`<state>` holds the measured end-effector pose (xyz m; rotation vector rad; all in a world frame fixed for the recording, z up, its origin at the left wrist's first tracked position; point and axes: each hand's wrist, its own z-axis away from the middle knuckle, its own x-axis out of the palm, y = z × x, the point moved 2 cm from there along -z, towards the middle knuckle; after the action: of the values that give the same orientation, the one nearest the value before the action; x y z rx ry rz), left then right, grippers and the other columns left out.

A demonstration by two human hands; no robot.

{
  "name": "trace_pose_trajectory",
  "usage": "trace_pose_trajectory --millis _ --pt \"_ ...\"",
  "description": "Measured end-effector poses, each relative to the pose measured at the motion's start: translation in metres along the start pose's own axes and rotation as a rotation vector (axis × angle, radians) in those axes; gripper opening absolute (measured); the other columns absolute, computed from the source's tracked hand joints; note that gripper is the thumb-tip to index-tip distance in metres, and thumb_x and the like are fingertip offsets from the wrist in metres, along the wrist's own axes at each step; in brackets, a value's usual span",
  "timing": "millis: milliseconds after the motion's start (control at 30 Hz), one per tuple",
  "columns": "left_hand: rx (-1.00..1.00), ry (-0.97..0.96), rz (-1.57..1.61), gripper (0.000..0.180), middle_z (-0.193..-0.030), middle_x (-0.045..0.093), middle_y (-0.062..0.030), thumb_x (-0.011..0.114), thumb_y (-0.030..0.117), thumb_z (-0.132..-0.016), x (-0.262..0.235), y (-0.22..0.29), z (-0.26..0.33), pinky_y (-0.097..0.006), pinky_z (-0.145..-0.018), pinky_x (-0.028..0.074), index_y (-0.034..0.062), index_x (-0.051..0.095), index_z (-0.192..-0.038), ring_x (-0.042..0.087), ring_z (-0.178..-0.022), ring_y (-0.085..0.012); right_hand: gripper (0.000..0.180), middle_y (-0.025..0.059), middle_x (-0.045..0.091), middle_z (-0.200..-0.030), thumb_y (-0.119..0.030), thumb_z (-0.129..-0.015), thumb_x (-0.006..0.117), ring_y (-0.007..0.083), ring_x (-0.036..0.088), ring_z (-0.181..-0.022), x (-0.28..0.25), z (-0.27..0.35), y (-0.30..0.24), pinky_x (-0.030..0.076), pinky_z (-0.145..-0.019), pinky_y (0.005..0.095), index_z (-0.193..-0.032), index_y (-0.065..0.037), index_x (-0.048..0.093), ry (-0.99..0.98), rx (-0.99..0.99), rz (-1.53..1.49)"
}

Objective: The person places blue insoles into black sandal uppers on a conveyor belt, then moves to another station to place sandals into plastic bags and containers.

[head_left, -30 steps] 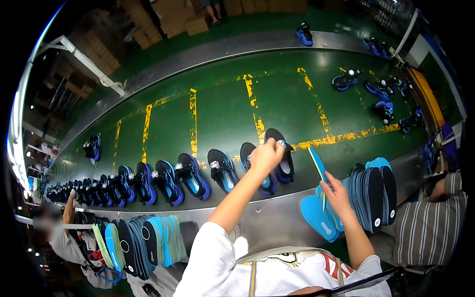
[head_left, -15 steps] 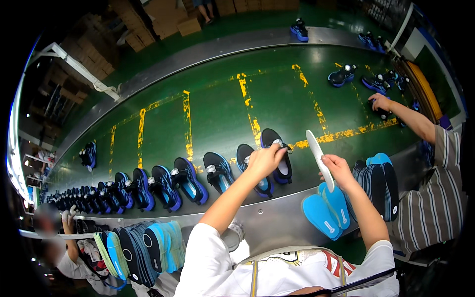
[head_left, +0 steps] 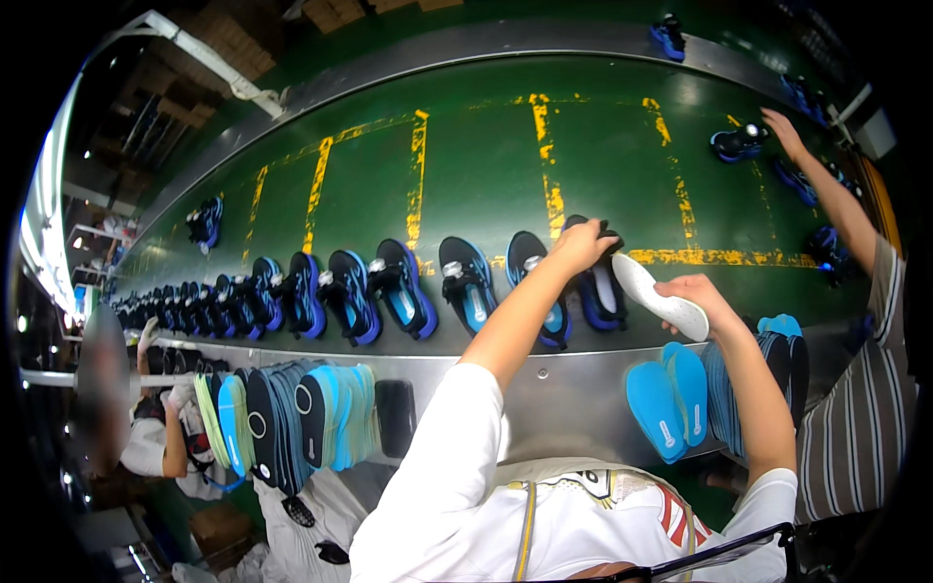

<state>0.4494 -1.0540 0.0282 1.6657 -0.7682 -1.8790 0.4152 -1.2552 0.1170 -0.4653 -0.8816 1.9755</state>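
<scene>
Head view, centre right of frame: left hand (head_left: pixel 581 245) grips the dark blue-lined sneaker (head_left: pixel 601 287) on the green belt, while right hand (head_left: pixel 692 291) pinches a white oval insole (head_left: pixel 661 295), long axis slanting toward the shoe's opening just left.

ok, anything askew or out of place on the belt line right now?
Nothing stands out. The dark blue shoes sit in an even row along the near edge of the green conveyor belt. The left hand rests on one shoe; the right hand holds a white insole. Blue insoles are stacked below.
</scene>
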Motion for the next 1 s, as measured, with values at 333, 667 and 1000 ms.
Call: trace_pose_trajectory --millis 333,667,1000 --pt "0.137 -0.128 -0.057 0.042 -0.076 0.057 -0.0218 0.052 0.038 -0.077 0.030 0.021 0.003 -0.042 -0.067 0.044 -0.0027 0.050 -0.087 0.055 -0.077 -0.0360 0.015 0.0211 0.049 -0.090 -0.013 -0.074 0.052 0.0328 0.052 -0.078 0.029 -0.077 0.067 0.044 -0.067 0.0417 -0.070 0.001 0.056 0.292 -0.539 1.344" --pt "0.388 0.058 -0.868 0.041 -0.074 0.058 -0.0069 0.044 0.027 -0.078 0.051 0.033 0.024 -0.033 -0.052 0.036 -0.0044 0.046 -0.105 0.057 -0.062 -0.0191 0.025 0.0182 0.049 -0.089 -0.019 -0.068 0.059 0.0320 0.049 -0.085 0.034 -0.035 0.038 0.044 -0.073 0.0382 -0.085 0.000 0.055 0.245 -0.227 1.444" --pt "-0.028 -0.011 -0.066 0.042 -0.071 0.059 -0.0182 0.041 0.041 -0.082 0.027 0.022 0.017 -0.041 -0.061 0.045 0.0000 0.049 -0.089 0.057 -0.069 -0.0335 0.014 0.0158 0.051 -0.081 -0.006 -0.072 0.047 0.0264 0.051 -0.078 0.035 -0.060 0.056 0.046 -0.066 0.0340 -0.077 0.004 0.057 0.065 -0.651 1.659"
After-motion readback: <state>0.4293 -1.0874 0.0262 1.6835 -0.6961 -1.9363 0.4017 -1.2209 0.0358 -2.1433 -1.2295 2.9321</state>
